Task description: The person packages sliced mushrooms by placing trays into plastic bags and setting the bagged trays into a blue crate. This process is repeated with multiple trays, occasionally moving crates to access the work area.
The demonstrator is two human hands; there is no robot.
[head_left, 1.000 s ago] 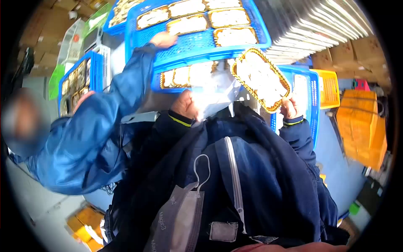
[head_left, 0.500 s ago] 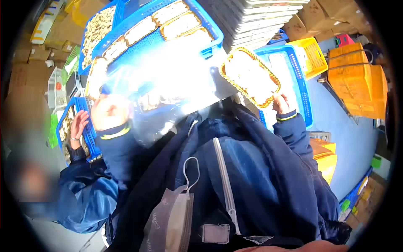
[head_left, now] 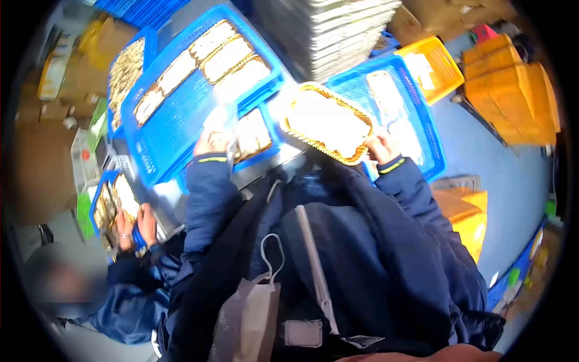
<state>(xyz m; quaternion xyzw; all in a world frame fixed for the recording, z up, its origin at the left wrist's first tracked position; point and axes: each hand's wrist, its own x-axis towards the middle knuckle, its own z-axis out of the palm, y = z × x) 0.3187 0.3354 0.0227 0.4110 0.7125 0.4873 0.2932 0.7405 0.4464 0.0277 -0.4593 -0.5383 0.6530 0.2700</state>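
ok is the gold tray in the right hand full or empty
Full: white contents cover the gold tray in the right hand nearly rim to rim; glare hides their detail.

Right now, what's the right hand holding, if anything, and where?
Right hand holds the gold-rimmed tray by its rim, at the near right corner.

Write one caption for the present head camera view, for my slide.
Right hand holds a filled gold-rimmed tray beside a blue crate.

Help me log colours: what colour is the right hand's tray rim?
The tray rim is gold, seen in the head view.
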